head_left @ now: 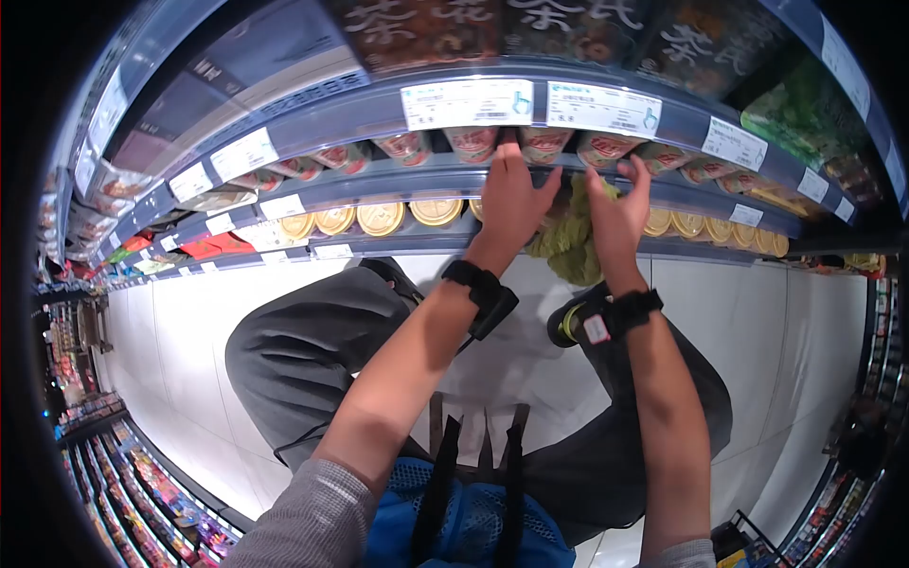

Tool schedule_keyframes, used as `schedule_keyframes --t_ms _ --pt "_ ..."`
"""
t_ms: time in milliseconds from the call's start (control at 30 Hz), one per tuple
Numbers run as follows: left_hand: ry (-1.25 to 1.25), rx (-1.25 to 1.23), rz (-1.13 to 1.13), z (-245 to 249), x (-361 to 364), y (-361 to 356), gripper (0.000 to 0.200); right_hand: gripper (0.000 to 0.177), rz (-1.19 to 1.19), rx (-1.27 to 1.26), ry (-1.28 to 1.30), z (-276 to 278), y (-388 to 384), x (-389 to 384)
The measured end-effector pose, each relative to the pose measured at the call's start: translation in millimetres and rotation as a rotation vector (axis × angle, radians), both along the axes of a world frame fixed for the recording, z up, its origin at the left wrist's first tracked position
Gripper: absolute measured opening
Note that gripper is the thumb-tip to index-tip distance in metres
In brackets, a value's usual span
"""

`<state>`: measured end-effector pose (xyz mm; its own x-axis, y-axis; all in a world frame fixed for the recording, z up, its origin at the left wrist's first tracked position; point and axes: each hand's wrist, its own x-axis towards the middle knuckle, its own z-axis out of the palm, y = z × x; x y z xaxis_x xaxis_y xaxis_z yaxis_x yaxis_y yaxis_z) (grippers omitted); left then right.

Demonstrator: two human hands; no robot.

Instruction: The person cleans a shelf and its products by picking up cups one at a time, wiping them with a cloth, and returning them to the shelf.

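My left hand (514, 194) reaches up to the shelf edge, its fingertips at a red-and-white cup (471, 144) under the price labels. Its thumb is spread away from the fingers, and I see nothing held in it. My right hand (620, 216) is beside it, with a crumpled yellow-green cloth (571, 248) bunched against its palm and hanging down. Its thumb and index finger stand apart near another red-and-white cup (606, 149); the lower fingers are partly hidden. Both wrists wear black bands.
More red-and-white cups line this shelf. Gold-lidded jars (436, 210) stand on the lower shelf. Price labels (468, 103) run along the shelf lip above. My bent knees (317, 331) are over the pale tiled floor (170, 331). A blue bag (464, 525) is at my front.
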<state>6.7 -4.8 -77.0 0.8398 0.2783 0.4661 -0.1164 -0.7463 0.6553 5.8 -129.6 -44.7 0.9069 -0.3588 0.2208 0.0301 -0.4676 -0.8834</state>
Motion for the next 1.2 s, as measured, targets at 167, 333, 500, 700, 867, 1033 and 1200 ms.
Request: schedule_keyframes --t_ms 167,333,500,700,867,1033,1200 --pt "-0.099 -0.157 -0.128 25 -39 38 0.052 0.033 0.265 0.038 0.001 6 28 -29" --pt "-0.27 -0.182 0.149 40 -40 95 0.06 0.051 0.268 -0.148 -0.119 14 93 -23" --pt "-0.172 -0.265 0.275 39 -18 115 0.067 0.058 0.252 -0.1 -0.075 12 124 -3" --pt "-0.042 -0.391 0.246 26 -3 123 0.073 0.052 0.242 -0.106 -0.134 1 133 17" --pt "0.03 -0.251 0.225 23 -10 135 0.072 0.049 0.285 -0.132 -0.117 8 133 13" --pt "0.085 -0.245 0.175 22 -10 138 0.074 0.056 0.266 -0.03 -0.126 8 137 13" --pt "0.069 -0.242 0.167 18 -11 138 0.075 0.058 0.252 -0.089 -0.057 4 139 16"
